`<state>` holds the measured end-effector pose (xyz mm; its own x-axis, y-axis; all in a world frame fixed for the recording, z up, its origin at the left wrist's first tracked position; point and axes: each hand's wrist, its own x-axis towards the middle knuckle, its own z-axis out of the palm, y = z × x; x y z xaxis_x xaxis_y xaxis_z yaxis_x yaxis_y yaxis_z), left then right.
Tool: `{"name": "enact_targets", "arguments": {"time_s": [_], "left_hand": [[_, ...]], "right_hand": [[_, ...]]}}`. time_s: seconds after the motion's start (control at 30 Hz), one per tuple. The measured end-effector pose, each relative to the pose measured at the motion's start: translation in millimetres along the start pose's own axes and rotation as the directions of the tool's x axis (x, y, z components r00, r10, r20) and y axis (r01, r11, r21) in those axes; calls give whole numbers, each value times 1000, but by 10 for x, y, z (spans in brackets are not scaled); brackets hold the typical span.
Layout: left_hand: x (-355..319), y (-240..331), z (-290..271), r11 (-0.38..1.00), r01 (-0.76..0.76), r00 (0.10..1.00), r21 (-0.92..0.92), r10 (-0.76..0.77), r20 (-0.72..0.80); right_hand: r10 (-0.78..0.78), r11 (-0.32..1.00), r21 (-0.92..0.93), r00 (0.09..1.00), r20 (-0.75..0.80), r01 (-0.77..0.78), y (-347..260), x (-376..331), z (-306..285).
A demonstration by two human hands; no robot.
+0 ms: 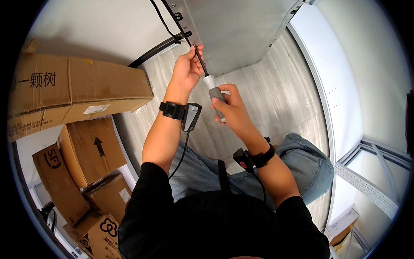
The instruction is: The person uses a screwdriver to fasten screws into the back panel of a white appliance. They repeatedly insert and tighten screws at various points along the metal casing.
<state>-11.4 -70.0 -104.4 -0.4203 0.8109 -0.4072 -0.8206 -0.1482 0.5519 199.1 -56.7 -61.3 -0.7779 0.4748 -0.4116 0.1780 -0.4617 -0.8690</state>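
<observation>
My right hand is wrapped round the grey and white handle of a screwdriver. Its dark shaft runs up and left to the lower edge of a grey metal panel. Beside that edge, my left hand is closed, thumb and fingers pinched round the shaft near its tip. A small screw head seems to sit at the tip, partly hidden by the fingers. Above my left hand, a black cable hangs along the panel's side.
Cardboard boxes are stacked at the left, one jutting toward my left arm. Metal shelving stands at the right against a white wall. Cables trail from devices strapped to both wrists. My jeans-clad legs rest on the grey wood-look floor.
</observation>
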Motion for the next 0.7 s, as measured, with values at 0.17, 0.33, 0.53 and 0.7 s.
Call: {"name": "enact_targets", "arguments": {"time_s": [0.17, 0.33, 0.53, 0.7], "left_hand": [[-33, 16, 1, 1000, 21, 999, 21, -22, 26], [-109, 83, 109, 990, 11, 1000, 144, -10, -7], [-192, 107, 97, 965, -18, 1000, 262, 15, 14], [-191, 98, 146, 939, -35, 998, 341, 48, -29]], "right_hand": [[-6, 1000, 11, 1000, -13, 6, 15, -21, 38], [45, 994, 96, 999, 9, -46, -2, 14, -7], [37, 992, 121, 999, 0, -37, 34, -6, 24], [28, 983, 180, 1000, 11, -30, 2, -6, 9]]}}
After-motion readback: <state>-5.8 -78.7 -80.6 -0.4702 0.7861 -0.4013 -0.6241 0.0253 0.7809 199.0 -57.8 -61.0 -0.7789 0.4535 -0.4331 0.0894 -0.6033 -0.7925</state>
